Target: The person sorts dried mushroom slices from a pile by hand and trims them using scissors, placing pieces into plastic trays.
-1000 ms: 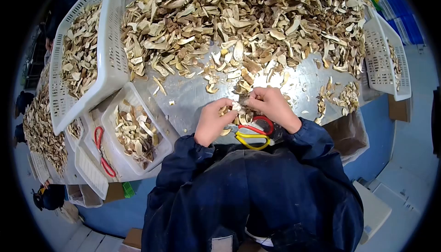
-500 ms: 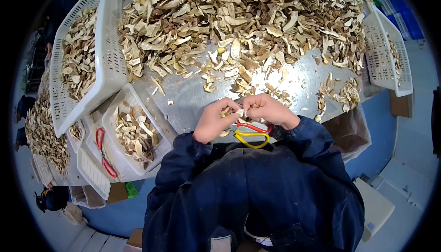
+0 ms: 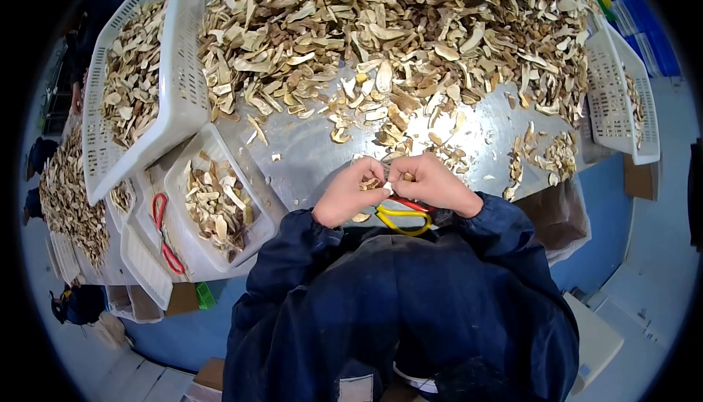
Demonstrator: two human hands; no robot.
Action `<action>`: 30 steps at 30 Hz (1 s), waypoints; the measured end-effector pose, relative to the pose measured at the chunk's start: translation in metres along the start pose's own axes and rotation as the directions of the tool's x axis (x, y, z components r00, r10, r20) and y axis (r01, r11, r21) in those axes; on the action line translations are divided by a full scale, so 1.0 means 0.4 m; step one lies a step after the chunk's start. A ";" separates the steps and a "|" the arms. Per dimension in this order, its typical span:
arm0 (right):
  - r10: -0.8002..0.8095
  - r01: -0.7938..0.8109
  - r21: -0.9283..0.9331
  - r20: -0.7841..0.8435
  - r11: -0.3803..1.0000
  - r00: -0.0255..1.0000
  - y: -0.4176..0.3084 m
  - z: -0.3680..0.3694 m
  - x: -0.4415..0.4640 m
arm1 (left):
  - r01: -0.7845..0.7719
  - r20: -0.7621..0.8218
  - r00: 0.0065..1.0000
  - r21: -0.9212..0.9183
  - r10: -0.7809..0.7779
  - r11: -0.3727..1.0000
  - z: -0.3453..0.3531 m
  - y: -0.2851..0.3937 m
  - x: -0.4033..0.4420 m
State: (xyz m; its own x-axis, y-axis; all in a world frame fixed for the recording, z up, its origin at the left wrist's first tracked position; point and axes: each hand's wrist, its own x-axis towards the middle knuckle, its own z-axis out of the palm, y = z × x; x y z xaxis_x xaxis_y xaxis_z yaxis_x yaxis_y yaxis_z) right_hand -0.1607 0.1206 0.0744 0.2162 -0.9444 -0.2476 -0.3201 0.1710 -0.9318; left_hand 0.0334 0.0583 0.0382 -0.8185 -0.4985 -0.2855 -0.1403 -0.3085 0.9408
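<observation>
My left hand (image 3: pixel 349 194) and my right hand (image 3: pixel 437 184) meet at the table's near edge, fingertips pinched on a small pale slice of dried mushroom (image 3: pixel 387 187). The fingers hide most of the slice. Just below them sits a pair of scissors with one red and one yellow handle (image 3: pixel 404 233); its blades are mostly hidden, and I cannot tell whether my right hand touches it. Beyond my hands, loose mushroom bits (image 3: pixel 395 135) lie before a large heap of dried mushroom slices (image 3: pixel 381 32).
A white tray (image 3: pixel 268 208) with mushroom pieces stands left of me, beside red-handled scissors (image 3: pixel 158 219). A filled white basket (image 3: pixel 183 72) leans behind it. Another white basket (image 3: pixel 604 94) stands at the right, above a lined bin (image 3: pixel 556 219). Other people are at the far left.
The view has shifted slightly. My hands stay together at the mushroom slice, with small finger movements. The red handle is now more covered by my right hand.
</observation>
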 end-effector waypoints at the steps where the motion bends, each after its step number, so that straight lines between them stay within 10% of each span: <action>1: 0.068 -0.072 0.137 0.035 0.988 0.997 0.002 0.000 0.002 | -0.008 0.018 1.000 -0.019 0.009 1.000 -0.002 0.000 -0.001; 4: 0.185 -0.229 0.465 0.137 0.855 0.973 0.004 0.004 0.015 | 0.045 0.069 0.997 -0.251 -0.028 0.967 -0.014 0.014 -0.015; 8: 0.275 -0.267 0.169 -0.024 0.949 0.961 0.032 -0.041 0.065 | 0.103 0.084 0.995 -0.805 -0.059 0.584 -0.042 0.000 -0.064; 13: -0.148 -0.074 -0.602 -0.310 0.795 0.939 0.028 -0.080 0.173 | 0.062 0.060 0.998 -0.993 -0.017 0.102 -0.058 -0.071 -0.076; 18: -0.152 -0.109 -0.826 -0.228 0.553 0.962 0.042 -0.046 0.223 | 0.034 -0.027 0.987 -0.929 -0.158 0.368 -0.050 -0.053 -0.089; 21: -0.171 0.057 -0.545 -0.161 0.837 0.972 0.023 -0.048 0.201 | 0.029 -0.112 0.973 -0.804 -0.200 0.594 -0.054 -0.047 -0.085; 25: 0.120 -0.111 -0.119 0.065 0.987 0.991 -0.096 -0.006 0.131 | -0.049 -0.358 0.928 -0.394 -0.104 0.918 -0.022 0.008 -0.064; 27: -0.016 0.028 -0.220 0.059 0.975 0.998 -0.078 0.015 0.116 | -0.188 -0.433 0.895 -0.144 0.109 0.972 -0.011 -0.017 -0.042; 30: 0.136 -0.136 -0.018 -0.007 0.991 0.991 -0.082 0.028 0.102 | -0.173 -0.502 0.865 -0.250 0.026 0.953 -0.006 0.008 -0.050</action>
State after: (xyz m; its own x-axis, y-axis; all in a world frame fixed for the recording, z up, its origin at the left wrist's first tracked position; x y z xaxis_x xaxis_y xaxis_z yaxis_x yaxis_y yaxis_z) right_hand -0.1309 0.0797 0.0919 0.1638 -0.9145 -0.3699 -0.3626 0.2928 -0.8847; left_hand 0.0507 0.0653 0.0465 -0.4317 -0.8455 -0.3143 0.1476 -0.4100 0.9001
